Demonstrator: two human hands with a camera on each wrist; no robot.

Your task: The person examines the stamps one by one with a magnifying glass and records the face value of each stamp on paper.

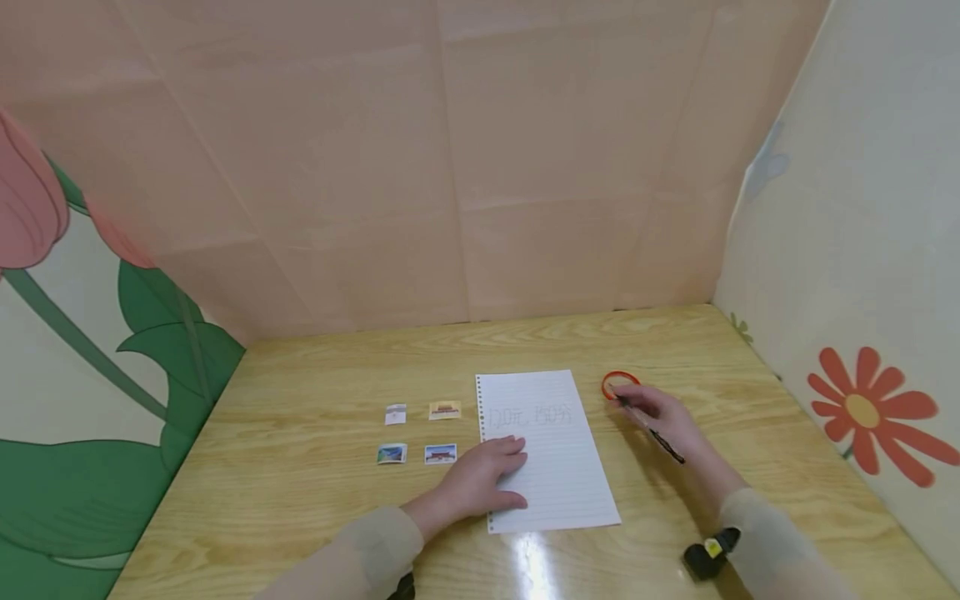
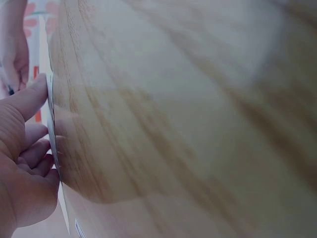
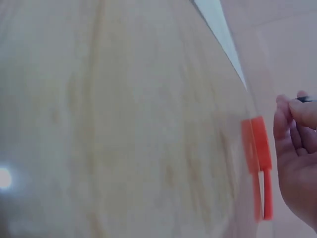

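Note:
My left hand [image 1: 491, 477] rests flat on a white lined sheet of paper [image 1: 558, 492], its fingers spread near the punched left edge. Faint handwriting runs across the sheet's upper part. To the right of the paper, my right hand [image 1: 671, 421] pinches a dark slim pen [image 1: 663, 446] between thumb and fingers. A red ring-shaped thing [image 1: 604, 385] is just beyond these fingertips, and the pen's front end overlaps it in the head view. From the right wrist the red thing [image 3: 261, 144] appears side-on, with a wide part and a thinner one, beside the hand.
Several small picture stamps lie left of the paper, among them a yellow one [image 1: 445, 410] and a blue-green one [image 1: 392, 453]. A pink covering [image 1: 360, 208] closes off the table's back; a flower-patterned wall [image 1: 847, 275] borders the right side.

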